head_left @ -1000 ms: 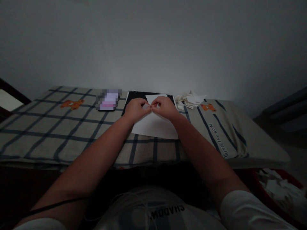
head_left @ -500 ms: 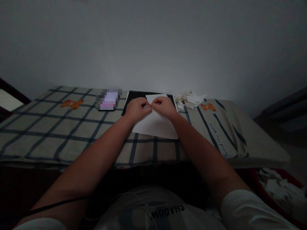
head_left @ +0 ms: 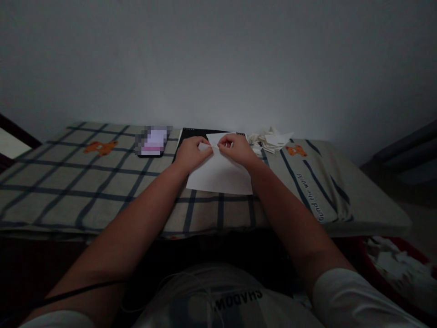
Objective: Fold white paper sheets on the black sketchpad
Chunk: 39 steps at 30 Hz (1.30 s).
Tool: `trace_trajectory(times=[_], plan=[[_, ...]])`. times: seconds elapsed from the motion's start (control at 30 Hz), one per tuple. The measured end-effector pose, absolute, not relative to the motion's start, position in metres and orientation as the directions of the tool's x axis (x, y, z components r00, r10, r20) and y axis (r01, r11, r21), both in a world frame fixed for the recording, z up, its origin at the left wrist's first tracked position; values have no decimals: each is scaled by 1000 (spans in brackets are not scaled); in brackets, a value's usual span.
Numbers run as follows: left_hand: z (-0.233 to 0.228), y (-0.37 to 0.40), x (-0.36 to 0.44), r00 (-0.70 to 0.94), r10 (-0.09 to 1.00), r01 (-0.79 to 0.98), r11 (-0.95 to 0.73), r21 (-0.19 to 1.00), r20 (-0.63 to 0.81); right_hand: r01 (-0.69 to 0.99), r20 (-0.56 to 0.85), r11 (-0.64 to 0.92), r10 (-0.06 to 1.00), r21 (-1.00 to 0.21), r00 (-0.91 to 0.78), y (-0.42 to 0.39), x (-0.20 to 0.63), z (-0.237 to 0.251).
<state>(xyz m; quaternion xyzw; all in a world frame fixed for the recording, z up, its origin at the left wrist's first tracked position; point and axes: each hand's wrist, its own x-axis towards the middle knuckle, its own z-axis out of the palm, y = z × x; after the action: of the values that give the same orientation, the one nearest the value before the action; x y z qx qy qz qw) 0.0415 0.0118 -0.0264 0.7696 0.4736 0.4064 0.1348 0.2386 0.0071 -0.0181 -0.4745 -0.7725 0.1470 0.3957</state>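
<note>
A white sheet of paper (head_left: 221, 175) lies over a black notebook (head_left: 194, 133) and reaches past its near edge onto the cloth. My left hand (head_left: 194, 154) pinches the paper between thumb and fingers near its upper middle. Just to the right, my right hand (head_left: 237, 148) pinches the same sheet, its fingertips a small distance from those of the left. Between the two hands the paper looks creased or raised; whether it is torn there, I cannot tell. Another part of white paper shows beyond the right fingers.
A phone (head_left: 153, 141) with a lit, blurred screen lies left of the notebook. Torn paper scraps (head_left: 268, 140) are heaped at its right. A checked cloth (head_left: 112, 182) covers the table against the wall. Below right stands a red bin (head_left: 370, 264) holding crumpled paper.
My fingertips have moved slightly apart, the right hand shifting a little to the right and up. Both hands still hold the paper.
</note>
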Motion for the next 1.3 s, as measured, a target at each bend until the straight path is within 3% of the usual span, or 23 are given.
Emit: trace_trajectory(times=[0.2,0.33,0.5,0.6,0.73,0.83,0.97,1.3], plan=[[-26,17,37,199,896,669,-420,613,396,709,375,366,914,-603,-153,19,250,-26],[-27,19,35,225,905,687,-411,600,362,809,301,117,951,-576,77,25,273,-26],[-30,19,34,264,892,674,-444,591,368,842,275,-221,878,-493,392,22,303,-17],[-30,19,36,262,889,658,-450,604,376,856,263,-277,871,-436,415,20,311,-17],[-29,18,37,257,887,631,-455,628,384,888,348,-121,890,-444,296,23,305,-22],[-29,18,38,252,881,606,-466,644,401,876,480,215,877,-432,22,23,289,-23],[-28,18,39,244,878,599,-470,648,412,730,477,551,808,-404,-346,19,261,-23],[-30,18,40,259,883,555,-468,687,392,734,504,607,757,-305,-417,12,241,-28]])
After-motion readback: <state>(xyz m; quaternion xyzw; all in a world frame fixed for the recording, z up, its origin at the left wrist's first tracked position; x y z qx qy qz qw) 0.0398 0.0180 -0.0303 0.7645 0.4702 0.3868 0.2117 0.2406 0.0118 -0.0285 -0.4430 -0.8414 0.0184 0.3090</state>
